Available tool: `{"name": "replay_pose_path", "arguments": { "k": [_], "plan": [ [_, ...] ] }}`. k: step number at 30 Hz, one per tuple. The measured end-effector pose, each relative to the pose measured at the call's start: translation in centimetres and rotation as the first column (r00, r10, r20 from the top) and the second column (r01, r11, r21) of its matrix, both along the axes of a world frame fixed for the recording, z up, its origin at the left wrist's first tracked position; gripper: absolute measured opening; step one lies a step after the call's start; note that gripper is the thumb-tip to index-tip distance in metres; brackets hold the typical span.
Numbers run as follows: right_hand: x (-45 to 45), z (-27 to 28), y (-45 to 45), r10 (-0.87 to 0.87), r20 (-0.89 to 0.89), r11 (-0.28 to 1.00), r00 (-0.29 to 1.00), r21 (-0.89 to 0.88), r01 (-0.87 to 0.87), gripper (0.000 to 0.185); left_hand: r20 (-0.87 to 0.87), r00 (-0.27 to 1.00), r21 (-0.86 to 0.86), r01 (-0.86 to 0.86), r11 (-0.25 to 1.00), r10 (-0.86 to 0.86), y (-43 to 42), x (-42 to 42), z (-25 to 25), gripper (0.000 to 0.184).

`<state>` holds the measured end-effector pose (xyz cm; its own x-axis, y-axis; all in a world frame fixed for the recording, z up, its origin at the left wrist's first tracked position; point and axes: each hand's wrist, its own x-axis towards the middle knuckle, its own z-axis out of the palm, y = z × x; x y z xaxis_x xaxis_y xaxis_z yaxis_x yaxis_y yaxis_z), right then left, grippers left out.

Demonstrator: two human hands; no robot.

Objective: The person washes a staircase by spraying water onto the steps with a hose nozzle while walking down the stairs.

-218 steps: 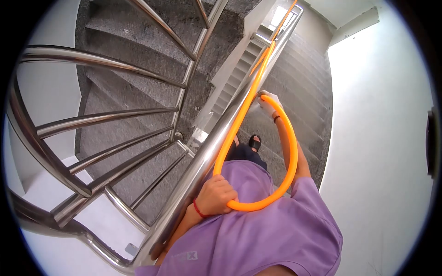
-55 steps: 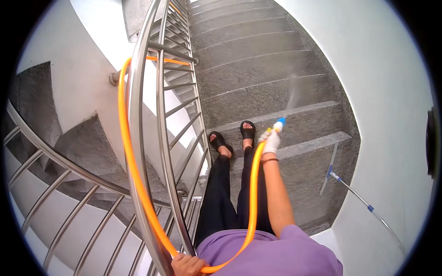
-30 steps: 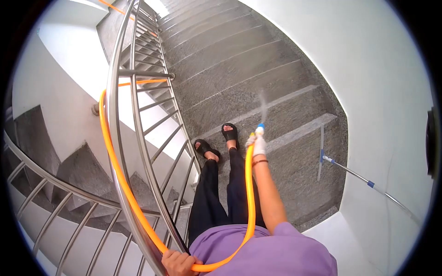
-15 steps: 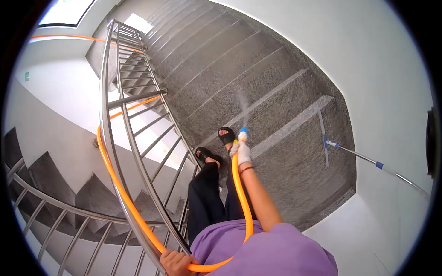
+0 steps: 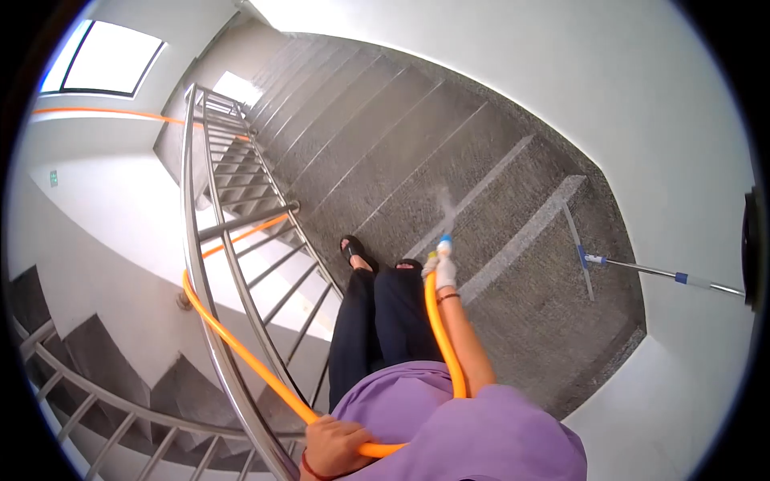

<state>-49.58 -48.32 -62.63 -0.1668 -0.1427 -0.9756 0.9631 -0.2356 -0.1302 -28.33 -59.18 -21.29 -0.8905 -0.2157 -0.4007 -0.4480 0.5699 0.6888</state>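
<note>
My right hand (image 5: 442, 270), in a white glove, grips a spray nozzle (image 5: 445, 244) with a blue tip at the end of an orange hose (image 5: 446, 345). A fine water spray (image 5: 447, 207) leaves the tip and falls toward the grey stair steps (image 5: 385, 136). Bare and wearing a red bracelet, my left hand (image 5: 335, 446) is wrapped round the same hose near my waist, beside the metal handrail (image 5: 210, 321). From there the hose runs up along the railing. My feet in black sandals (image 5: 354, 250) stand on the steps.
A long-handled squeegee or mop (image 5: 634, 266) leans at the right against the white wall (image 5: 690, 184). Metal railings border the stairs on the left, with a lower flight (image 5: 96, 353) beyond them. A window (image 5: 112, 58) is at the upper left.
One foot has stepped forward down the stairs. My left hand has come up from the railing side with the hose, and the right hand with the nozzle sits slightly farther right. Spray continues.
</note>
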Motion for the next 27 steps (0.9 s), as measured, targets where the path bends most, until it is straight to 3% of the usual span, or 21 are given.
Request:
{"name": "replay_pose_path", "arguments": {
  "k": [1,2,4,6,7,10,13,16,18,24,25,27],
  "plan": [
    [-1.7,-0.4,-0.4,0.016,-0.096,1.0,0.995,0.013,-0.015,0.038,0.07,0.993,0.107,0.082,0.991,-0.09,-1.4,-0.7,-1.2,0.026],
    [-3.3,-1.1,-0.7,-0.011,-0.126,0.999,0.992,-0.032,0.007,0.037,0.054,0.994,0.102,0.092,0.99,-0.098,-2.5,-0.7,-2.7,0.026],
    [-4.4,-1.7,-1.7,0.013,-0.242,0.998,0.97,0.065,0.003,0.036,0.156,0.963,0.329,0.159,0.931,-0.22,-4.5,-0.1,-5.5,0.028],
    [-0.3,1.1,-2.3,0.11,-0.213,0.985,0.971,0.155,-0.077,0.035,0.243,0.922,0.405,0.187,0.895,-0.303,-6.4,2.3,-5.0,0.03],
    [0.1,2.3,-3.9,0.196,-0.234,0.969,0.952,0.196,-0.151,0.034,0.217,0.95,0.392,0.127,0.911,-0.225,-7.7,2.3,-4.9,0.03],
    [3.9,0.7,-5.1,0.219,0.047,0.971,0.975,-0.105,-0.213,0.03,0.136,0.982,0.321,0.082,0.943,-0.131,-11.9,2.1,-4.5,0.03],
    [2.8,-0.3,-5.3,0.249,-0.029,0.968,0.968,0.04,-0.248,0.027,0.092,0.994,0.355,0.027,0.934,-0.064,-13.0,2.4,-5.9,0.032],
    [-0.5,-1.3,-5.1,0.196,-0.016,0.978,0.981,0.08,-0.194,0.026,0.103,0.982,0.401,0.107,0.91,-0.16,-12.6,1.7,-7.6,0.034],
    [-3.0,-2.2,-4.8,0.23,-0.021,0.971,0.973,0.071,-0.228,0.027,0.11,0.985,0.423,0.076,0.903,-0.134,-12.2,1.3,-8.9,0.037],
    [-11.2,-2.6,-6.7,0.308,-0.181,0.94,0.934,0.207,-0.269,0.03,0.192,0.981,0.186,-0.049,0.981,0.012,-12.4,-3.3,-10.9,0.034],
    [-12.6,-2.7,-6.9,0.369,-0.206,0.919,0.906,0.224,-0.323,0.029,0.2,0.98,0.155,-0.056,0.986,0.025,-12.6,-4.2,-11.2,0.033],
    [-15.1,-3.2,-6.6,0.329,-0.244,0.935,0.912,0.22,-0.278,0.023,0.246,0.969,0.104,-0.012,0.995,-0.014,-12.4,-5.3,-12.4,0.033]
  ]
}}
